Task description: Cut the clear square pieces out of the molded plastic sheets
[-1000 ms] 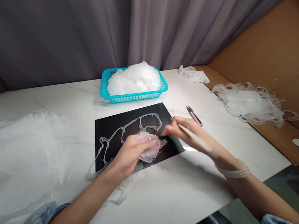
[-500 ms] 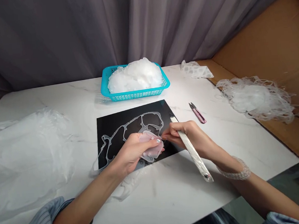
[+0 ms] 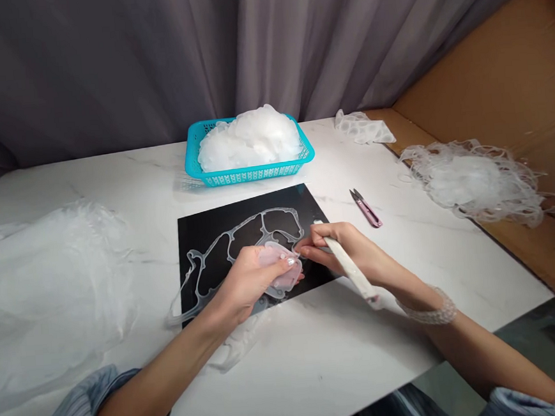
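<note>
Grip check: the left hand [image 3: 247, 282] is closed around a cloudy, pinkish translucent piece [image 3: 277, 269], fingers curled over it. The right hand [image 3: 345, 249] holds a slim white-handled tool [image 3: 352, 272] in a narrow, pencil-style hold, with its handle angled across the palm.

The piece is soft-looking and rounded, with bunched, lobed edges. It sits over the middle of a glossy black sheet [image 3: 286, 197]. The right fingertips are just beside its right edge; contact cannot be confirmed. Whether the piece touches the sheet is also hidden by the hand.

On the sheet lies a clear, gel-like lattice outline [image 3: 259, 216], a continuous raised line forming several closed cells in an animal-like shape. Its lower left end runs past the sheet's edge onto a white marble-patterned table [image 3: 319, 371].

A heap of clear plastic film [image 3: 48, 284] lies left of the sheet. To the right are pink-handled thread snips [image 3: 367, 210]. Farther back stands a teal plastic basket [image 3: 250, 175] piled with white translucent scraps [image 3: 248, 140]. Beyond the right table edge, a tangle of clear lattice strands [image 3: 472, 183] rests on brown cardboard [image 3: 489, 89], with a grey curtain [image 3: 103, 68] behind.
</note>
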The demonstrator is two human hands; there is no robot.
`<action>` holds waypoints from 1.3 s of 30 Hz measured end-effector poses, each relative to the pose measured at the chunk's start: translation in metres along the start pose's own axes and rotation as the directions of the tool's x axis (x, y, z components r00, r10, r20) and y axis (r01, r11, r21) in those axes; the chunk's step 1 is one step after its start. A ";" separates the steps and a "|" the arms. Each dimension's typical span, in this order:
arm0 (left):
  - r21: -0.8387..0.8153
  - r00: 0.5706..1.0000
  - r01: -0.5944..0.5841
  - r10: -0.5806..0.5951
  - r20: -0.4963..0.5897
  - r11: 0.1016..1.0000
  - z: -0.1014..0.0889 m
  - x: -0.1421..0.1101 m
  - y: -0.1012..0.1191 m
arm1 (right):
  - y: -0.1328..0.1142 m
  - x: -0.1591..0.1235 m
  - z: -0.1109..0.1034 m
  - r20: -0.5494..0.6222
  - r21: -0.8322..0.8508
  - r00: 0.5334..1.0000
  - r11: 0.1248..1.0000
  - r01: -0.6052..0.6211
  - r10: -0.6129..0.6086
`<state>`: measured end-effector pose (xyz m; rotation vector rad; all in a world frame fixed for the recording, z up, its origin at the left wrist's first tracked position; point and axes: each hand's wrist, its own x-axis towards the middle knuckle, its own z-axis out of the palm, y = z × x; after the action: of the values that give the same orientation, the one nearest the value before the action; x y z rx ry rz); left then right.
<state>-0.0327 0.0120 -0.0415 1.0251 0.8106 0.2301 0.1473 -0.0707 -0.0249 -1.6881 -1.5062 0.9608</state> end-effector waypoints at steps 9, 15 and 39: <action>0.346 0.974 -0.177 0.214 -0.072 0.922 0.005 -0.004 0.002 | 0.002 0.004 0.013 -0.061 0.368 0.997 0.930 -0.013 0.039; 0.560 0.844 -0.356 0.515 -0.150 0.748 0.010 -0.012 0.000 | 0.001 0.001 0.021 -0.208 0.134 0.978 0.990 0.035 -0.006; 0.157 0.885 -0.448 0.461 -0.061 0.880 0.012 -0.033 0.030 | -0.047 -0.017 0.010 -0.276 0.547 0.961 0.821 0.167 -0.011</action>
<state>-0.0415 0.0032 0.0028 1.3396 0.6679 0.6388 0.1147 -0.0829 0.0119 -1.2365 -0.9799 0.9683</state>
